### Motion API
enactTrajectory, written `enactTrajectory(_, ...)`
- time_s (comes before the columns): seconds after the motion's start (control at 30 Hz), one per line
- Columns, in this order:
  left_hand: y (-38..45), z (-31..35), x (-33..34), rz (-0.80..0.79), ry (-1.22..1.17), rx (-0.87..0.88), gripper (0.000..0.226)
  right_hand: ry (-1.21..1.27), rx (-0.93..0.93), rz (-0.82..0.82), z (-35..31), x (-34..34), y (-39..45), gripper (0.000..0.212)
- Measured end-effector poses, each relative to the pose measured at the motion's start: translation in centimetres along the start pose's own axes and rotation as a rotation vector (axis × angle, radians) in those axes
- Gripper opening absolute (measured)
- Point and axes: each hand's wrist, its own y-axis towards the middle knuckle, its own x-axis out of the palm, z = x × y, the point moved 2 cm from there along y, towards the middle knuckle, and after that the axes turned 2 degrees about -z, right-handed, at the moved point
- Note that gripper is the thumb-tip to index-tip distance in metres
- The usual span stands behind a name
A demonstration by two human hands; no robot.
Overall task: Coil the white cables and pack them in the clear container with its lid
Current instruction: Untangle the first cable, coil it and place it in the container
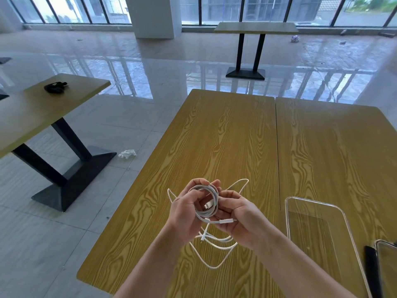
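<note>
1. A second clear plastic piece [386,265] and a black object [372,274] were cut off at the lower right edge, both hard to identify.
2. The round coil of white cable [206,203] sat above the wood-grain tabletop [225,136], loose white cable loops [214,250] trailing beneath, left of the clear rectangular plastic container [318,231].
3. The left hand [184,214] gripped the coil with curled fingers; the right hand [238,218] pinched the white plug end.

No legible text, label, brand, number or sign appears anywhere in the view; the white cables [206,203], the clear container [318,229] and the wood-grain table [225,136] bear no readable marking. The dark object [55,86] on the neighbouring table is too small to show any lettering.
</note>
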Motion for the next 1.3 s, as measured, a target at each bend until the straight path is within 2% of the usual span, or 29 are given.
enactTrajectory(0.1, 0.1, -0.2, -0.3, 0.044, 0.047, 0.019, 0.027, -0.04, 0.027, -0.008, 0.3, 0.0, -0.1, 0.011)
enactTrajectory(0.27, 0.1, -0.2, -0.3, 0.138, 0.143, 0.07, 0.024, -0.246, 0.005, -0.006, 0.1, -0.3, -0.3, 0.024)
enactTrajectory(0.33, 0.1, -0.2, -0.5, 0.184, 0.163, 0.093, 0.028, -0.443, -0.117, 0.073, -0.2, -0.4, -0.5, 0.02)
enactTrajectory(0.4, 0.1, -0.3, -0.6, 0.233, 0.175, 0.108, 0.035, -0.799, -0.375, 0.199, -0.7, -0.6, -0.8, 0.014)
enactTrajectory(0.43, 0.1, -0.4, -0.7, 0.249, 0.179, 0.11, 0.037, -0.974, -0.514, 0.212, -0.9, -0.6, -1.1, 0.014)
enactTrajectory(0.5, 0.1, -0.4, -0.6, 0.264, 0.199, 0.107, 0.038, -1.232, -0.69, 0.09, -0.7, -0.1, -1.5, 0.018)
enactTrajectory(0.57, 0.1, -0.4, -0.3, 0.252, 0.227, 0.098, 0.037, -1.404, -0.738, -0.041, -0.1, 0.5, -1.4, 0.022)
enactTrajectory(0.63, 0.1, -0.5, 0.0, 0.239, 0.252, 0.093, 0.036, -1.503, -0.771, -0.078, 0.2, 0.8, -1.2, 0.016)
enactTrajectory(0.77, -0.2, -0.2, 0.0, 0.253, 0.236, 0.103, 0.036, -1.524, -0.875, -0.105, 0.0, 1.0, -1.3, 0.013)
enactTrajectory(0.93, -0.6, 0.1, -0.7, 0.305, 0.079, 0.107, 0.028, -1.516, -1.029, -0.102, -0.1, 0.9, -2.0, 0.014)
enactTrajectory(1.07, -0.6, 0.1, -0.8, 0.342, 0.011, 0.125, 0.024, -1.538, -1.041, -0.131, 0.6, 0.3, -2.4, 0.021)
enactTrajectory(1.17, -0.6, 0.0, -0.6, 0.361, 0.003, 0.141, 0.024, -1.507, -1.026, -0.003, 1.0, -0.4, -2.5, 0.025)
enactTrajectory(1.23, -0.6, 0.0, -0.5, 0.377, 0.007, 0.157, 0.025, -1.414, -1.038, 0.149, 1.2, -0.7, -2.8, 0.017)
enactTrajectory(1.3, -0.6, 0.1, -0.3, 0.393, 0.01, 0.175, 0.026, -1.196, -0.862, 0.239, 1.4, -1.1, -3.0, 0.016)
